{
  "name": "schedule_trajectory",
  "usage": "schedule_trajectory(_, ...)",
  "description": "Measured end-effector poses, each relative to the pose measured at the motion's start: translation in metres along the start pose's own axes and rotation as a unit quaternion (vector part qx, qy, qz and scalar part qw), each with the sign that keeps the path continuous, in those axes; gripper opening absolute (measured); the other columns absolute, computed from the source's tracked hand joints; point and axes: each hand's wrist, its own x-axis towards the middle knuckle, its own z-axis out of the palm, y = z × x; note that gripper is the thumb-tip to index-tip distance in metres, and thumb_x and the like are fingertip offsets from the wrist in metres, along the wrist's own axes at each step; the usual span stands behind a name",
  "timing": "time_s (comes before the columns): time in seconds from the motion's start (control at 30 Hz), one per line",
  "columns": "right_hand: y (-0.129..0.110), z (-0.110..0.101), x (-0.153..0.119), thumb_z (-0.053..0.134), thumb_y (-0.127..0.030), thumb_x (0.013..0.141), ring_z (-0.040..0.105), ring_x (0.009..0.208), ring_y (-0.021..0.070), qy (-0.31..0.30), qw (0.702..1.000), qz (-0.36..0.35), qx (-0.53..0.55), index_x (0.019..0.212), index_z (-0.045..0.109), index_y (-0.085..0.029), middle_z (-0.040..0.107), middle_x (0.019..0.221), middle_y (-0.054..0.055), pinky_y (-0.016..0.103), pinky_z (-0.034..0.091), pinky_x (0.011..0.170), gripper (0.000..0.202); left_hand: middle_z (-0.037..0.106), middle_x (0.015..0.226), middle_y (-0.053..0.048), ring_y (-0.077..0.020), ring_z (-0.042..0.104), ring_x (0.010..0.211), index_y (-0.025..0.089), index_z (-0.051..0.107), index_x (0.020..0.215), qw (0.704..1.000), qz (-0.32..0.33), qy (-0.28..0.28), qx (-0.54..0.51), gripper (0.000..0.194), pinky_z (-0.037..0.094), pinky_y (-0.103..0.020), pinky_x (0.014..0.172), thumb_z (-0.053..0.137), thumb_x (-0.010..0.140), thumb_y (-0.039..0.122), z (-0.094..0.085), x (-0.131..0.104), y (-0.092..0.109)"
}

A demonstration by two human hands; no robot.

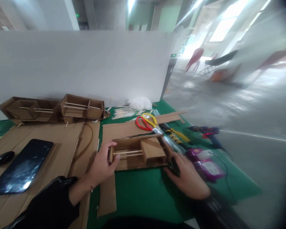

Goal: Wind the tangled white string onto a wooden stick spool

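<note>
A shallow open cardboard box (128, 163) lies in front of me on the green tabletop. Two thin wooden sticks (131, 153) run along its left compartment, and a cardboard block (153, 149) covers part of its right side. My left hand (106, 162) grips the left end, fingers over the end wall and thumb along the near side. At the other end, my right hand (187, 176) curls round the right corner, thumb low at the front edge; its fingertips are partly blurred. A cardboard strip (107, 197) lies beneath the box's left end.
Red-and-yellow-handled scissors (146, 122), yellow-handled pliers (181, 135), a purple package (208, 168) and a glue gun (209, 135) lie behind and right. Similar cardboard boxes (82, 106) stand back left, near scattered sticks (126, 113). A black phone (23, 167) rests on cardboard sheets. A white panel (81, 63) stands behind.
</note>
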Motion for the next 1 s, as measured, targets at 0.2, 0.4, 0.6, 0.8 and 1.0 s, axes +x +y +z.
schedule_trajectory(0.2,0.011,0.007,0.006,0.049,-0.032,0.088,0.061,0.083,0.0281,0.020,0.988,0.022,-0.151,0.085,0.065,-0.025,0.068,0.084,0.006,0.043,0.043,0.070,0.018,0.051,0.118,-0.009,-0.0225,0.051,0.117,0.021,0.040,0.120,0.996,-0.024,0.049,-0.066,0.034,0.042,-0.036,0.101,0.052,0.088,0.025,0.001,-0.001,-0.004)
schedule_trajectory(0.4,0.009,0.006,0.015,0.048,-0.030,0.086,0.062,0.080,0.0305,0.114,0.981,0.082,-0.135,0.094,0.066,-0.020,0.069,0.086,0.010,0.045,0.046,0.070,0.022,0.048,0.117,-0.009,-0.0227,0.051,0.113,0.022,0.039,0.119,0.998,-0.002,0.029,-0.051,0.035,0.043,-0.037,0.099,0.053,0.087,0.024,0.000,-0.002,-0.003)
schedule_trajectory(0.6,-0.017,-0.015,0.004,0.040,-0.037,0.095,0.064,0.098,0.0251,0.146,0.963,0.079,0.215,0.118,0.056,-0.022,0.067,0.108,0.008,0.039,0.052,0.084,0.032,0.041,0.129,-0.013,-0.0289,0.046,0.124,0.023,0.036,0.116,0.998,0.013,-0.054,-0.017,0.042,0.043,-0.046,0.101,0.062,0.085,0.036,0.000,-0.003,-0.001)
schedule_trajectory(0.8,-0.036,-0.017,0.004,0.038,-0.055,0.093,0.054,0.123,0.0297,0.040,0.889,0.056,0.452,0.142,0.030,-0.028,0.051,0.137,0.011,0.045,0.050,0.096,0.057,0.043,0.127,-0.012,-0.0336,0.051,0.121,0.025,0.034,0.109,0.999,0.032,-0.005,-0.020,0.063,0.048,-0.054,0.096,0.077,0.069,0.049,0.001,-0.008,-0.003)
schedule_trajectory(1.0,-0.033,-0.028,0.043,0.034,-0.059,0.093,0.047,0.129,0.0308,0.081,0.867,0.061,0.488,0.138,0.035,-0.026,0.046,0.142,0.010,0.045,0.049,0.097,0.056,0.048,0.129,-0.019,-0.0373,0.058,0.115,0.022,0.041,0.120,0.987,0.147,-0.060,0.003,0.090,0.055,-0.052,0.091,0.085,0.049,0.056,0.012,-0.016,-0.003)
